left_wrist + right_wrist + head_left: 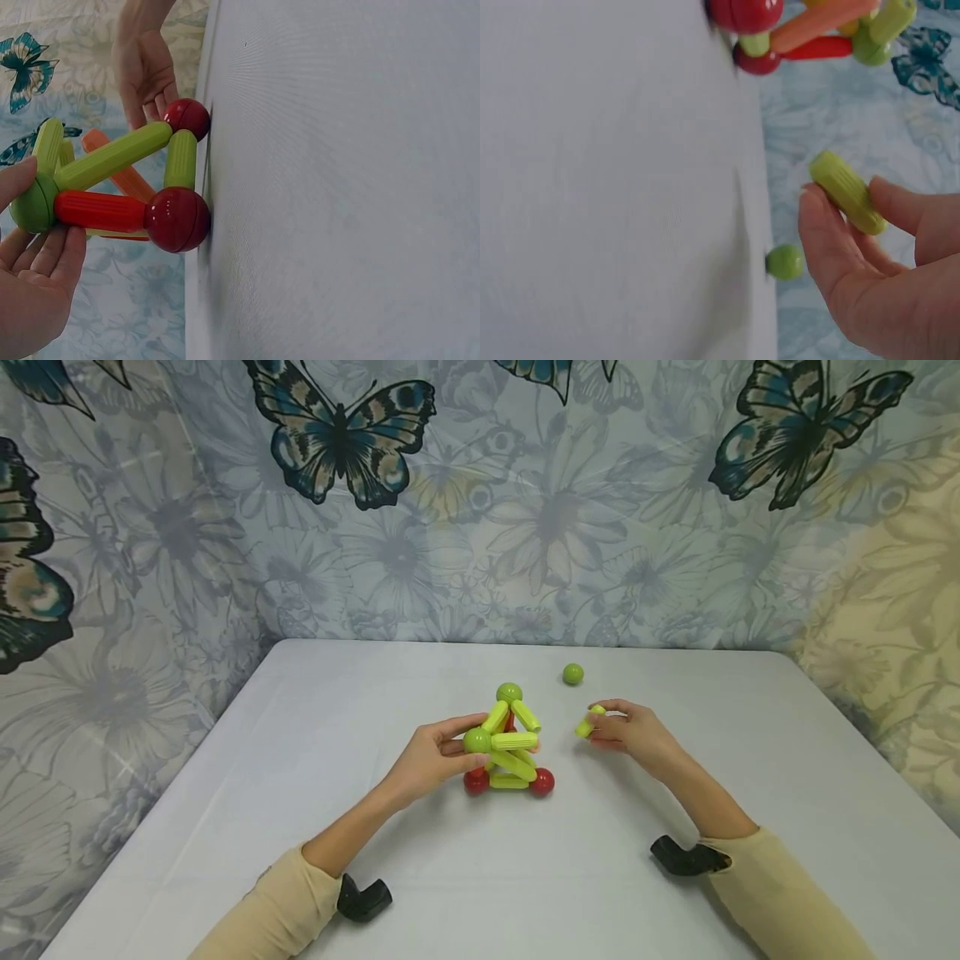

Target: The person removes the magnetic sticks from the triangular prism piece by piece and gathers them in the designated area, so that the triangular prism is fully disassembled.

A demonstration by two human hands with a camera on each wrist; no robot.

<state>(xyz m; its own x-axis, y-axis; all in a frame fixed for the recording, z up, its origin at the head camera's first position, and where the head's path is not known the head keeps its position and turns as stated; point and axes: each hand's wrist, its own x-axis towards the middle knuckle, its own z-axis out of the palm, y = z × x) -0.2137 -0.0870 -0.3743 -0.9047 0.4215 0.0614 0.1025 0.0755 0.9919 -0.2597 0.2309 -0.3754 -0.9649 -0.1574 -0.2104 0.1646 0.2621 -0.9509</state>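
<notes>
A structure of rods and balls [513, 742] stands on the table, with red balls [542, 782] at its base and a green ball [509, 693] at its top. My left hand [431, 756] grips it from the left, thumb and fingers around a green ball [34, 204] at its side. Red, orange and yellow-green rods join the balls in the left wrist view. To the right, apart from the structure, my right hand [633, 735] pinches a short yellow-green rod [847, 192] between thumb and fingers. The rod is tilted and held above the table.
A loose green ball [573, 674] lies near the table's back edge, beyond my right hand. The white table [337, 693] meets a butterfly-patterned backdrop [480, 568]. Black wrist devices [363, 900] sit by both beige sleeves.
</notes>
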